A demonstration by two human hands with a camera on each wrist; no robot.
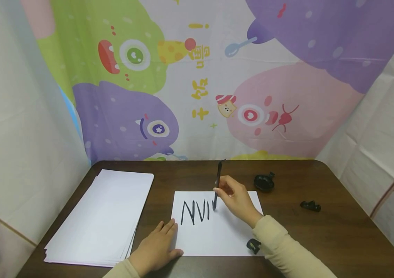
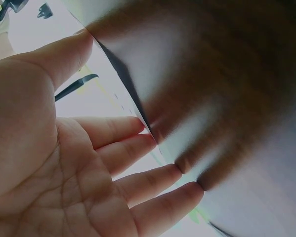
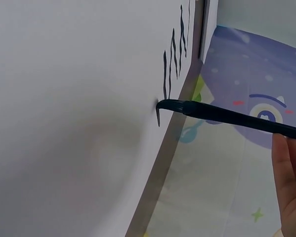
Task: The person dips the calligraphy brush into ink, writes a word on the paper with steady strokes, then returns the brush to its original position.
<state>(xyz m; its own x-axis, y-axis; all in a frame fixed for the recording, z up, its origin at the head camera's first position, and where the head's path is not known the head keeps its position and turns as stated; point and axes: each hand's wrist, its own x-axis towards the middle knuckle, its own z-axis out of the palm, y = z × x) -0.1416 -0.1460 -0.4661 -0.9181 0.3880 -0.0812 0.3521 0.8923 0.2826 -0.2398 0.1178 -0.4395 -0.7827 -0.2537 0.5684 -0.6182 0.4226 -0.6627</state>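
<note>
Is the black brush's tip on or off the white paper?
On: in the right wrist view, the black brush's tip touches the white paper with no visible gap.

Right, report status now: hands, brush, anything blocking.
Right hand gripping brush, tip touching paper. Left hand resting at paper's left edge. Nothing visible blocking the tip.

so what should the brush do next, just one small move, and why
Probably draw the brush slightly further toward the near edge of the paper: its tip touches the sheet, and the stroke there looks shorter than the strokes to its left. The right hand grips it, while the left hand rests at the paper's left edge.
</note>
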